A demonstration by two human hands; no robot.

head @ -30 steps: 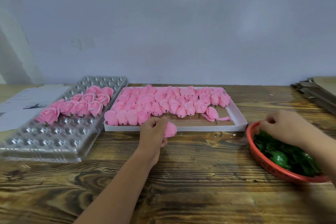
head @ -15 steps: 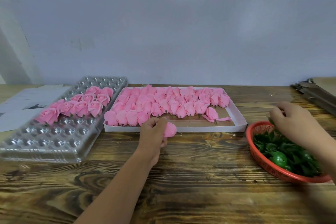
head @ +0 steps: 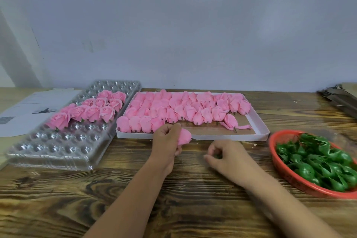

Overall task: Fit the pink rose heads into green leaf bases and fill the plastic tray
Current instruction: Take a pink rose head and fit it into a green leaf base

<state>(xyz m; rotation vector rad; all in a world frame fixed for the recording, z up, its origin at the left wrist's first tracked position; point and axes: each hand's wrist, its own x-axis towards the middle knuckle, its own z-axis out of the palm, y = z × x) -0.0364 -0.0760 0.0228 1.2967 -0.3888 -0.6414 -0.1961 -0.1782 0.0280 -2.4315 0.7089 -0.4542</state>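
We gripped a pink fabric rose head (head: 184,136) in our left hand (head: 167,141), just before the white cardboard box's (head: 193,135) front edge. Our right hand (head: 227,155) pinched a small green leaf base (head: 218,155), barely visible, over bare wooden tabletop (head: 173,199) between the clear plastic tray (head: 58,152) and red plastic basket (head: 286,176).

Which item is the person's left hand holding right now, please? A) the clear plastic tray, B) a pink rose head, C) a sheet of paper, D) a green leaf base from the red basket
B: the left hand grips a pink rose head just in front of the white box, while the green leaf bases lie in the red basket further right.
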